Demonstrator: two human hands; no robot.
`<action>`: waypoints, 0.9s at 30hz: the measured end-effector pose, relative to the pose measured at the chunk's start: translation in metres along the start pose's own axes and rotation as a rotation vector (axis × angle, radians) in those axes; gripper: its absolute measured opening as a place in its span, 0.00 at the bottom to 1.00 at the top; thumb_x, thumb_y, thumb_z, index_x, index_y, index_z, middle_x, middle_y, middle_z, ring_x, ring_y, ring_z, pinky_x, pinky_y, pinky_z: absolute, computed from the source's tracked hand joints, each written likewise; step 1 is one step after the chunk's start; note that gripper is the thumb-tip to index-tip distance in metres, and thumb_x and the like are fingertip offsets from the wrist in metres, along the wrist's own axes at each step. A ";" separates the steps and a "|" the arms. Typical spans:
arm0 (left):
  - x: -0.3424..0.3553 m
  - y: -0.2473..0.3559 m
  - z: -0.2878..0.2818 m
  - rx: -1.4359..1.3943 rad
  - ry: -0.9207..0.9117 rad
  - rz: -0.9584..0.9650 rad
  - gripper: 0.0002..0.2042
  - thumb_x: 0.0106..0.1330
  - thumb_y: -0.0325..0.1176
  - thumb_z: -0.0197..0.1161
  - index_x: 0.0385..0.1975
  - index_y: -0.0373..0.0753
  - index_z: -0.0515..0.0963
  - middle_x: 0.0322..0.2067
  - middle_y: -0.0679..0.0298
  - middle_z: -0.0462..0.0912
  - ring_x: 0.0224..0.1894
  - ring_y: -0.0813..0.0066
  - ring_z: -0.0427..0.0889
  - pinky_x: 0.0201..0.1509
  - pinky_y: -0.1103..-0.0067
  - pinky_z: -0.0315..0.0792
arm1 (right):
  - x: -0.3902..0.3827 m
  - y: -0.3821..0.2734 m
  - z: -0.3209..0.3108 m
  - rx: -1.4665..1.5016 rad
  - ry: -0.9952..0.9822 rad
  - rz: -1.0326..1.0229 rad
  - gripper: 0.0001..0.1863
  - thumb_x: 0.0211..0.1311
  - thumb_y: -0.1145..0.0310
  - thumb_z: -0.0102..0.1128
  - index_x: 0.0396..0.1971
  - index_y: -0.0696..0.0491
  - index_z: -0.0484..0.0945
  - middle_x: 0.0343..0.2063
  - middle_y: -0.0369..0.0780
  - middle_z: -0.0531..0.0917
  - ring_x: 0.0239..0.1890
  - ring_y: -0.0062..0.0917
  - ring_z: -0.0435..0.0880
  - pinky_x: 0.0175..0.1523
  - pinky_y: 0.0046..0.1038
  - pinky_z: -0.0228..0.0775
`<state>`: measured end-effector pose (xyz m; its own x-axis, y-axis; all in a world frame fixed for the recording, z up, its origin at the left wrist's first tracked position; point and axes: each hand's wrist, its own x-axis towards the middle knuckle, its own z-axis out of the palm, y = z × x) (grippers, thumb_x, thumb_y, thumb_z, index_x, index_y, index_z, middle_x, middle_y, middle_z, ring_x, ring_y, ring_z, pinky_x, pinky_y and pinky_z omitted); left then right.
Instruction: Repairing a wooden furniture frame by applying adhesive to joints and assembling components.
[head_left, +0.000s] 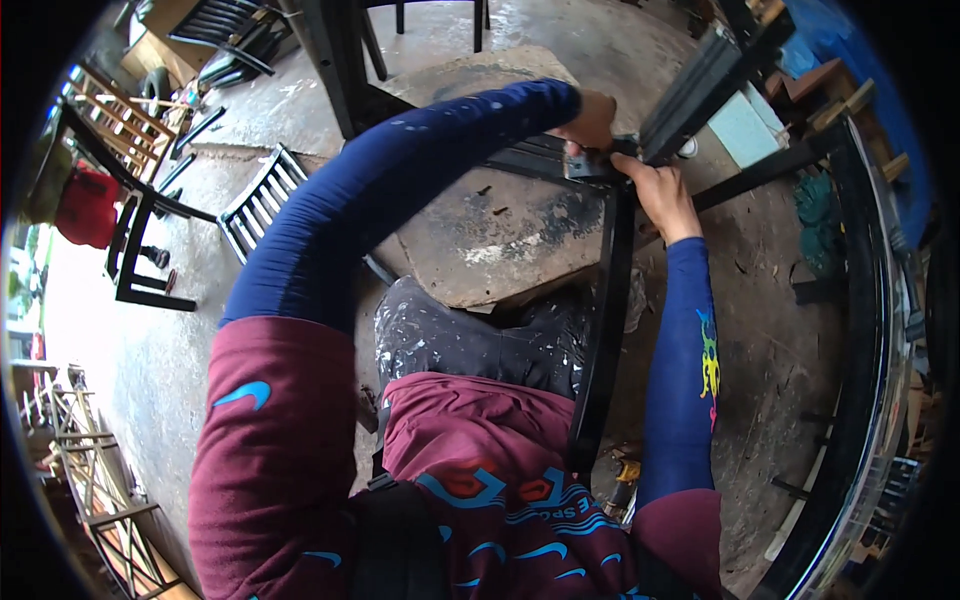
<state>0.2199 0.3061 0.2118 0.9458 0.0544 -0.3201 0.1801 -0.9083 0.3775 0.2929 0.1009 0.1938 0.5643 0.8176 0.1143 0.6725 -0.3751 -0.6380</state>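
Observation:
A black wooden frame (604, 340) stands in front of me, one long rail running from its far corner down toward my right side. My left hand (590, 122) reaches across to that corner from the far side, its fingers curled and partly hidden. Just below it sits a small greyish block-like piece (578, 166) at the joint; its kind is unclear. My right hand (666, 200) is at the same corner from the right, thumb and fingers closed on the frame's end. Under the frame lies a worn, paint-stained board (490, 235) with small dark bits on it.
Black chair parts (265, 200) and a black chair frame (135, 250) stand on the concrete floor at left. A large black frame (860, 300) curves along the right. A yellow and black power tool (625, 480) lies near my right side. Wooden scraps and a blue sheet (880, 70) are at far right.

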 end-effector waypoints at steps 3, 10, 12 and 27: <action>-0.001 -0.018 0.013 0.508 0.328 0.466 0.18 0.66 0.42 0.63 0.26 0.31 0.84 0.29 0.51 0.87 0.34 0.57 0.88 0.41 0.65 0.80 | 0.002 0.003 0.008 -0.147 -0.006 -0.118 0.16 0.68 0.52 0.53 0.50 0.35 0.84 0.41 0.51 0.85 0.47 0.52 0.82 0.53 0.46 0.74; -0.007 0.013 -0.022 0.104 -0.084 0.230 0.21 0.76 0.45 0.53 0.34 0.30 0.81 0.25 0.53 0.84 0.20 0.70 0.76 0.23 0.71 0.69 | -0.003 0.004 0.005 -0.151 0.067 -0.001 0.18 0.64 0.47 0.58 0.45 0.40 0.86 0.46 0.59 0.82 0.48 0.52 0.82 0.55 0.43 0.75; -0.009 0.013 -0.028 -0.478 -0.452 -0.179 0.22 0.81 0.46 0.44 0.39 0.33 0.78 0.29 0.59 0.82 0.15 0.88 0.56 0.14 0.84 0.51 | -0.003 -0.002 0.000 -0.028 0.004 0.186 0.20 0.62 0.45 0.60 0.45 0.42 0.86 0.49 0.59 0.81 0.50 0.53 0.81 0.56 0.42 0.74; -0.020 0.017 0.000 0.120 0.138 0.035 0.16 0.68 0.39 0.61 0.31 0.30 0.84 0.21 0.61 0.86 0.17 0.76 0.78 0.22 0.79 0.73 | -0.005 -0.016 -0.003 0.066 0.037 0.160 0.25 0.56 0.47 0.64 0.41 0.55 0.87 0.44 0.58 0.84 0.50 0.49 0.84 0.57 0.40 0.75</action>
<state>0.2045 0.2901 0.2247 0.9806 0.0706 -0.1827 0.1203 -0.9532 0.2773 0.2808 0.1017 0.2053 0.6797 0.7327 0.0346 0.5404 -0.4683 -0.6990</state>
